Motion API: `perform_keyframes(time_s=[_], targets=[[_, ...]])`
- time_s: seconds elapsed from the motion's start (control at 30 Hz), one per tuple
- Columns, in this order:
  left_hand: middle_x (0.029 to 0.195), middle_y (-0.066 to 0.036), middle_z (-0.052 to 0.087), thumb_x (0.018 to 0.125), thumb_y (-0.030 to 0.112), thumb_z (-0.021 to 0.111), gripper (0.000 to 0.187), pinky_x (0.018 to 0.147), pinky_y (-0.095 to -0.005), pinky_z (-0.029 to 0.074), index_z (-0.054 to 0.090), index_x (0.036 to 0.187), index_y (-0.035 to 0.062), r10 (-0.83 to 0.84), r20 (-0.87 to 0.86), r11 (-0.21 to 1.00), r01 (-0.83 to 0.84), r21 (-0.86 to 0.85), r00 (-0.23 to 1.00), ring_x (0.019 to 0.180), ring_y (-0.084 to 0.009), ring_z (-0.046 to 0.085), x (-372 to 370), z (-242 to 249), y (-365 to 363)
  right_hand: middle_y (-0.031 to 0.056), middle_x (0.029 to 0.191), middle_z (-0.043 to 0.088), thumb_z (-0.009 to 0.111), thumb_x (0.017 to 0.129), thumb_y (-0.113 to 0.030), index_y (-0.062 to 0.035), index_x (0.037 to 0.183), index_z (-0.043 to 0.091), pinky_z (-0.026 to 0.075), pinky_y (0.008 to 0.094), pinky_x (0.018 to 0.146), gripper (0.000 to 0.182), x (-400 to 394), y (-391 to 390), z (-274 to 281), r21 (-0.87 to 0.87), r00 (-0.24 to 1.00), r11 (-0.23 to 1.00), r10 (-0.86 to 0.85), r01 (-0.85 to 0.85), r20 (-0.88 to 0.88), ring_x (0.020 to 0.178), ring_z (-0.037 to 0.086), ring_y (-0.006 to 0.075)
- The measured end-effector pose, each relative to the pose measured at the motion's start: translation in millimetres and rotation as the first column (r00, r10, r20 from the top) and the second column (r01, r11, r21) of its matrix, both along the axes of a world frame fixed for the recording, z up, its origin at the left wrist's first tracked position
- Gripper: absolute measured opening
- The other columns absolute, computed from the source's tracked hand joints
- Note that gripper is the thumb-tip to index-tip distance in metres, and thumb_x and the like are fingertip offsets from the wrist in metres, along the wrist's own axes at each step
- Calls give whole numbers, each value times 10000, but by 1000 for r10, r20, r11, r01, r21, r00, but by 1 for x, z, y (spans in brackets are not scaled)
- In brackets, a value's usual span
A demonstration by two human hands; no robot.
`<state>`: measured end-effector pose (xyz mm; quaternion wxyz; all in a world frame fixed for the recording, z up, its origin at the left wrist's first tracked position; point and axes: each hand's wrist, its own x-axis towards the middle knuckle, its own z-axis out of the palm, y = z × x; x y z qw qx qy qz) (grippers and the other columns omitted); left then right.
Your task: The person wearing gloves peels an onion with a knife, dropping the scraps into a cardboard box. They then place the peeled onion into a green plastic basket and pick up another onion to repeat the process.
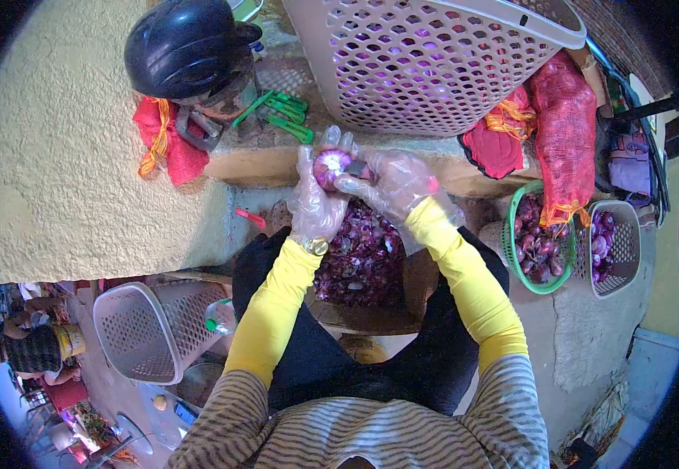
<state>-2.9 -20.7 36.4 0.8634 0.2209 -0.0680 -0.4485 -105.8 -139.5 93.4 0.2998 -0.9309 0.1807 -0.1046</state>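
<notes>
In clear plastic gloves, both my hands meet above a container of onion skins. My left hand is closed around a red onion with a pale, trimmed end facing up. Pressed close to the onion's right side, my right hand grips a small knife; only its short grey blade shows, and the handle is hidden in the fingers. Below the hands, between my knees, purple onion skins fill the container.
A large perforated basket of onions stands on the ledge ahead, beside green cutters and a dark helmet. Right are a red mesh sack, a green basket and a grey basket. Another basket lies left.
</notes>
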Motion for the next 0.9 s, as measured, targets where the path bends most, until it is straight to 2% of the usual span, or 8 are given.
perform_keyframes(time_s=[0.23, 0.3, 0.37, 0.43, 0.5, 0.57, 0.63, 0.9], targets=[[1396, -103, 540, 1038, 536, 430, 622, 1063, -411, 455, 461, 1462, 82, 14, -58, 999, -11, 52, 998, 1196, -227, 535, -3, 9, 0, 169, 778, 687, 629, 814, -728, -90, 829, 695, 530, 486, 684, 642, 1, -3, -8, -29, 999, 999, 36, -37, -32, 736, 677, 386], [1357, -106, 568, 1040, 539, 423, 626, 1022, -396, 488, 462, 1461, 77, -5, -70, 997, 10, 75, 998, 1167, -228, 566, -5, 18, 4, 105, 765, 686, 747, 763, -647, -142, 1155, 709, 520, 447, 682, 641, -1, -6, -4, -99, 991, 990, 87, -97, -105, 730, 680, 315], [1318, -110, 595, 1043, 542, 415, 631, 981, -381, 520, 462, 1460, 71, -25, -85, 995, 33, 99, 996, 1138, -228, 597, 0, 11, 7, 88, 767, 684, 773, 716, -664, -150, 1151, 708, 518, 439, 674, 676, -2, -6, 3, -31, 995, 996, 78, -80, -62, 726, 678, 303], [1234, -124, 646, 1049, 540, 400, 639, 854, -347, 577, 457, 1459, 54, -239, -27, 969, 237, -68, 971, 1008, -223, 663, 11, 0, 11, 72, 769, 682, 799, 669, -680, -158, 1147, 707, 517, 430, 666, 714, -3, -8, 3, 39, 998, 997, 67, -66, -19, 721, 675, 292], [1212, -135, 652, 1047, 554, 391, 643, 860, -350, 584, 491, 1417, 38, -220, -25, 975, 221, 20, 975, 994, -235, 676, 7, 3, 7, 44, 759, 665, 817, 612, -706, -173, 1121, 713, 510, 416, 647, 744, -4, -12, 1, -29, 993, 998, 66, -63, 98, 695, 657, 274], [1189, -145, 659, 1044, 568, 382, 654, 866, -354, 591, 525, 1374, 21, -204, -21, 973, 206, 107, 979, 980, -247, 688, 3, 12, 5, 73, 799, 694, 815, 632, -691, -176, 1137, 708, 525, 434, 677, 729, -6, -14, 7, -54, 996, 996, 78, -76, 45, 735, 681, 298], [1147, -155, 671, 1050, 548, 389, 649, 741, -316, 590, 473, 1435, 33, -214, -46, 964, 219, 153, 976, 862, -197, 673, 2, 14, 5, 102, 839, 723, 813, 651, -677, -180, 1152, 704, 540, 452, 707, 715, -8, -14, 14, -76, 996, 993, 90, -90, -8, 776, 704, 322], [1104, -154, 674, 1041, 559, 407, 643, 810, -329, 595, 516, 1351, 7, -180, -100, 954, 199, 225, 979, 915, -213, 678, 4, 5, 8, 152, 930, 737, 729, 667, -769, -212, 1157, 709, 547, 492, 759, 742, -9, -15, 12, -114, 994, 989, 84, -91, -68, 844, 707, 370]])
